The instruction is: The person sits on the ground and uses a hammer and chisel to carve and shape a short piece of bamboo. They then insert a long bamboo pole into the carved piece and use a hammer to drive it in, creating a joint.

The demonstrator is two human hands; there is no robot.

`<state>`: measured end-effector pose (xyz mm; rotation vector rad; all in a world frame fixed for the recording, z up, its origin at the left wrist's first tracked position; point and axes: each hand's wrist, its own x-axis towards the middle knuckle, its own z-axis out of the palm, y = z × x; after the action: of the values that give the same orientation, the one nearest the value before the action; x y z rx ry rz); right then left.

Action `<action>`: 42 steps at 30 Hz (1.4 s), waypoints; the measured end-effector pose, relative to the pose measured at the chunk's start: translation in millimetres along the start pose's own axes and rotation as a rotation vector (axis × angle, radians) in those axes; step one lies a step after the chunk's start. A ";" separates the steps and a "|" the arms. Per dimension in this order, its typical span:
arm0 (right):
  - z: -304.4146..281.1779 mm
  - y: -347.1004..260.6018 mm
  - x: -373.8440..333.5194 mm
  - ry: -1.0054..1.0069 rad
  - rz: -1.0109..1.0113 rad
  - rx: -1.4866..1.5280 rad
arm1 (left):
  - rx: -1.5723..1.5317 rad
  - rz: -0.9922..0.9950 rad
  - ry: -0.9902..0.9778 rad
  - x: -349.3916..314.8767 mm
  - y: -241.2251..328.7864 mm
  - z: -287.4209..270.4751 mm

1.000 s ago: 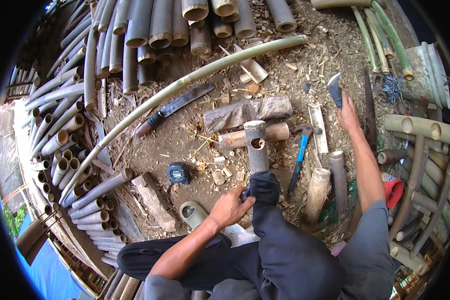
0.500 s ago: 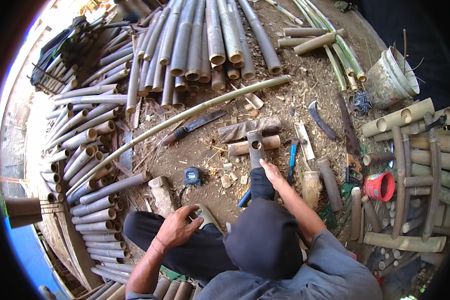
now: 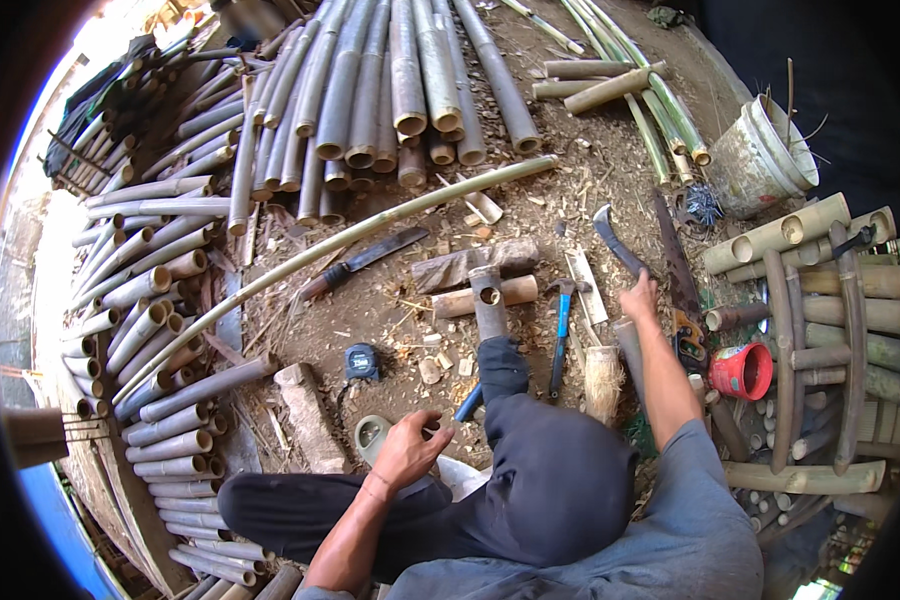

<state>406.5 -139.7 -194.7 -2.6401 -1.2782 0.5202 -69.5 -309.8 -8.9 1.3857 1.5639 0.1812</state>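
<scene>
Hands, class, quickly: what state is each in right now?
Left hand: loosely curled, holding nothing visible.
Right hand: reaching toward the curved blade; grip cannot be told.

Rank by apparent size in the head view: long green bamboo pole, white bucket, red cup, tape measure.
1. long green bamboo pole, longest by far
2. white bucket
3. red cup
4. tape measure
Cup and tape measure look close in size; fisheye bending makes that order unsure.
</scene>
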 end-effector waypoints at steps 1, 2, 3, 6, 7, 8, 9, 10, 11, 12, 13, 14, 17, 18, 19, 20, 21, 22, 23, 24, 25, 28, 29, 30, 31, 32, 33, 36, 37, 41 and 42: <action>-11.8 -10.1 7.6 -0.075 0.041 -0.003 | -0.007 -0.014 0.016 15.7 -4.9 6.3; -15.1 -3.9 22.6 -0.089 0.029 -0.077 | -0.022 -0.021 0.025 33.3 -2.5 13.5; -19.8 2.4 38.2 -0.104 0.013 -0.152 | -0.034 -0.062 0.035 53.3 4.3 19.7; -19.8 38.0 85.1 -0.186 0.037 -0.061 | -0.021 -0.174 0.084 127.3 28.0 50.7; -8.0 32.2 92.3 -0.200 0.052 -0.033 | 0.020 -0.202 0.141 148.8 26.0 61.0; 1.3 28.7 92.0 -0.180 0.010 -0.091 | 0.065 -0.210 0.199 163.5 27.2 69.2; 5.0 23.9 93.2 -0.147 -0.031 -0.147 | 0.109 -0.203 0.257 179.9 31.1 75.7; 6.7 22.7 97.4 -0.125 -0.046 -0.126 | 0.110 -0.199 0.351 195.7 36.5 84.1; 8.0 21.3 94.7 -0.092 -0.124 -0.102 | 0.129 -0.202 0.414 209.0 35.6 92.5; 5.8 20.9 93.2 -0.156 -0.118 0.026 | 0.150 -0.204 0.475 225.2 33.5 99.5; -6.1 13.3 86.7 -0.213 -0.105 0.156 | 0.174 -0.200 0.535 237.0 32.4 106.2; -18.7 23.2 84.5 -0.084 -0.095 0.167 | 0.178 -0.229 0.545 246.0 42.8 112.8; -52.4 -1.7 69.6 0.133 -0.190 0.301 | -0.239 -0.153 0.591 245.9 34.2 105.0; -60.6 -34.8 56.0 0.148 -0.228 0.377 | -0.440 -0.175 0.656 235.8 14.5 96.6; -70.6 -28.2 58.1 0.204 -0.228 0.499 | -0.631 -0.164 0.637 230.3 3.3 98.0; -87.3 -41.0 50.7 0.310 -0.309 0.342 | -0.833 -0.227 0.616 223.4 -18.6 94.9; -101.8 -49.3 47.7 0.322 -0.388 0.527 | -1.040 -0.292 0.588 215.3 -35.8 93.0; -116.1 -55.2 46.7 0.331 -0.451 0.651 | -1.032 -0.324 0.563 209.7 -41.2 91.9; -126.5 -60.0 46.1 0.328 -0.457 0.858 | -1.027 -0.345 0.538 207.9 -40.0 90.1; -137.5 -69.4 48.9 0.347 -0.483 1.085 | -0.984 -0.319 0.481 205.3 -36.7 91.8; -147.7 -83.0 49.2 0.366 -0.505 1.312 | -0.888 -0.322 0.390 205.4 -32.2 92.6; -137.9 -133.4 24.4 -0.002 -0.248 1.644 | -0.701 -0.230 0.215 209.6 -12.2 103.6; -121.7 -129.2 27.4 -0.149 -0.241 1.628 | -0.663 -0.203 0.150 214.5 -7.8 106.9; -103.7 -125.8 26.3 -0.304 -0.290 1.658 | -0.660 -0.187 0.139 218.4 -2.0 111.8; -86.1 -129.3 19.0 -0.465 -0.333 1.684 | -0.653 -0.176 0.129 221.2 2.0 113.1; -72.9 -138.8 4.2 -0.517 -0.378 1.699 | -0.683 -0.158 0.111 222.4 4.1 110.9; -61.0 -148.6 -12.3 -0.565 -0.422 1.710 | -0.714 -0.140 0.088 224.2 8.2 108.3; -27.2 -165.0 -51.8 -0.574 -0.648 1.659 | -0.781 -0.123 0.053 228.0 -1.5 109.6; -23.9 -173.4 -61.3 -0.587 -0.667 1.668 | -0.803 -0.112 0.039 231.7 -2.0 109.7; -6.2 -185.5 -73.6 -0.628 -0.725 1.531 | -0.771 -0.156 0.046 240.8 8.2 108.6; -4.6 -186.7 -73.8 -0.637 -0.743 1.507 | -0.775 -0.187 0.043 240.8 9.9 107.8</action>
<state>230.2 -81.6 -118.3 -0.7286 -1.0817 1.4276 52.8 -161.4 -189.9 0.6289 1.4197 0.6299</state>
